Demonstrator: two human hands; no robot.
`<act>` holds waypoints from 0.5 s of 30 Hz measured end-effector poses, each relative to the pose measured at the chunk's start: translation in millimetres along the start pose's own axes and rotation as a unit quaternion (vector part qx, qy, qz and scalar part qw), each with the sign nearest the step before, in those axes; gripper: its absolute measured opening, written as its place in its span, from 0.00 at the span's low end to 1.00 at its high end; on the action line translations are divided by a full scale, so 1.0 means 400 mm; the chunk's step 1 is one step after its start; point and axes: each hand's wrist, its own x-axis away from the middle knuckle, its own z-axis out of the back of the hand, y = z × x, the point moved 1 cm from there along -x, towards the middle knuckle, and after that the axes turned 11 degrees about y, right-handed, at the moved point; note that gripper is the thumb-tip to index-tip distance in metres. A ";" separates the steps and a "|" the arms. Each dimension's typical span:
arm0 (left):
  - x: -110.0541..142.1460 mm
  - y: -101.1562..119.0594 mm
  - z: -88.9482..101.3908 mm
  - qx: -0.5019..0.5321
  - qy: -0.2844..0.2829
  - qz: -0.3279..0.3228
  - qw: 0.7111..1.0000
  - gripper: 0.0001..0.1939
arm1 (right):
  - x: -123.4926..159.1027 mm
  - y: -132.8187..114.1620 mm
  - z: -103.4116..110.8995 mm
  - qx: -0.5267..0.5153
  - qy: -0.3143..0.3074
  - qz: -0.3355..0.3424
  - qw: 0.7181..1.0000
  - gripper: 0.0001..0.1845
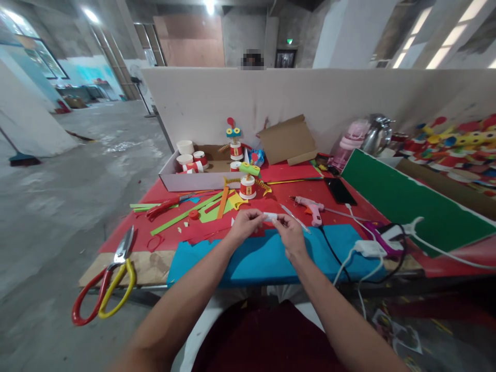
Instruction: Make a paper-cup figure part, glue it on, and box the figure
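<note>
Left hand [250,223] and right hand [289,232]: fingers nearly closed, pinching small white piece [270,216] between them.

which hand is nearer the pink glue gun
Right. The right hand is just left of the glue gun; the left hand is farther left, at the other end of the white piece.

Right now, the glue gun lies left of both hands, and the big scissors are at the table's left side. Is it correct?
Not quite: in the head view, the glue gun lies to the right of both the left hand and the right hand. The big scissors are indeed at the left side of the table.
</note>
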 end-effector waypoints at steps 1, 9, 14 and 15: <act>-0.001 0.001 0.002 0.029 -0.012 0.014 0.999 0.23 | -0.006 -0.002 0.005 -0.027 0.002 -0.021 0.999 0.13; -0.019 -0.009 0.023 0.119 -0.030 0.054 0.991 0.20 | -0.027 -0.039 0.053 -0.199 -0.110 -0.124 0.966 0.17; -0.017 -0.005 0.020 0.069 0.020 0.058 0.996 0.19 | -0.015 -0.035 0.056 -0.220 -0.125 -0.130 0.959 0.15; -0.015 -0.001 0.020 0.058 0.030 0.050 0.997 0.19 | -0.015 -0.033 0.055 -0.217 -0.124 -0.128 0.960 0.14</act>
